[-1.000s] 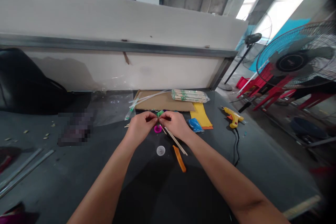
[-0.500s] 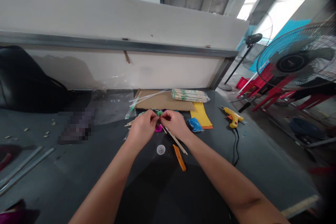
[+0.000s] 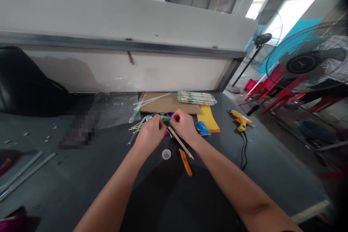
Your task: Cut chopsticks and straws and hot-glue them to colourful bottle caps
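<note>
A small glossy green piece (image 3: 165,120) sits pinched between the left hand (image 3: 150,134) and right hand (image 3: 185,126), both grips narrow, above the black table (image 3: 89,188). Two thin pale wooden sticks (image 3: 181,143) run out from under the right hand; a magenta plastic ring (image 3: 165,133) shows below, with an orange plastic strip (image 3: 186,162) near and a yellow hot glue gun (image 3: 241,120) well to the right

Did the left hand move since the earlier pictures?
Yes, the left hand shifted slightly rightward, judged against the round white disc.
</note>
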The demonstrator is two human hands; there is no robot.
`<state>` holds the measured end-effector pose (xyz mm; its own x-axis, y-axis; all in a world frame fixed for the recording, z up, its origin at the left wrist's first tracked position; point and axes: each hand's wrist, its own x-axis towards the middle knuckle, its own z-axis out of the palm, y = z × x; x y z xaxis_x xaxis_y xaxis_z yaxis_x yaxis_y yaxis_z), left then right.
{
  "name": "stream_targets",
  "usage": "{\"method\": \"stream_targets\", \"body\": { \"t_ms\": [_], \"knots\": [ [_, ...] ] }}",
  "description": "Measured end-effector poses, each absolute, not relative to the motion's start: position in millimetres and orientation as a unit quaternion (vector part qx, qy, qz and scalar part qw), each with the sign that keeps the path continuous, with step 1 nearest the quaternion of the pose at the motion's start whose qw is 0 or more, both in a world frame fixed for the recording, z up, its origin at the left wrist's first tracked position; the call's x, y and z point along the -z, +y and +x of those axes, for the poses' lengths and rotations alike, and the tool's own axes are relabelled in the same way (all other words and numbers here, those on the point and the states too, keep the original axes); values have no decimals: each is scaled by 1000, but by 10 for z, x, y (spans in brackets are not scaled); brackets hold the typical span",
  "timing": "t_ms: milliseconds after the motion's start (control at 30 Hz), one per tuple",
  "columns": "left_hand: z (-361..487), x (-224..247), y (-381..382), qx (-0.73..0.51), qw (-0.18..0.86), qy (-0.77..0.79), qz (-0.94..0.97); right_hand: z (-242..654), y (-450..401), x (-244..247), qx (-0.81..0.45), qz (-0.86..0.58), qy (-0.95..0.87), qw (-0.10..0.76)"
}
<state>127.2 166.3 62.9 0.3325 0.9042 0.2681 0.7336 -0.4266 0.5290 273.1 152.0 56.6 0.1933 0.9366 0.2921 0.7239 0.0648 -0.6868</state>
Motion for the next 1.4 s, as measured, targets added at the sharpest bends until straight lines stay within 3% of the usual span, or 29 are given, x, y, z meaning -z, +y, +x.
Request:
{"method": "stream_targets", "body": {
  "t_ms": [167, 367, 500, 600, 767, 1100, 1400],
  "knots": [
    [1220, -663, 1688, -293, 170, 518, 785, 2745, 1488, -587, -102, -644, -661, 372],
    [1223, -678, 1686, -322, 213, 453, 803, 2738, 1467, -677, -184, -572, -691, 402],
    [1183, -718, 1695, -328, 126, 427, 833, 2777, 1476, -688, -175, -594, -674, 402],
    [1116, -709, 1742, -346, 56, 375, 858, 2793, 1474, -709, -236, -599, -634, 429],
    [1033, -616, 1802, -318, 61, 365, 873, 2791, 1457, -782, -367, -572, -576, 454],
    [1010, -568, 1819, -359, 42, 360, 860, 2799, 1504, -690, -363, -560, -559, 492],
    [1009, -525, 1837, -360, -21, 309, 880, 2859, 1583, -645, -481, -539, -506, 472]
  ]
}}
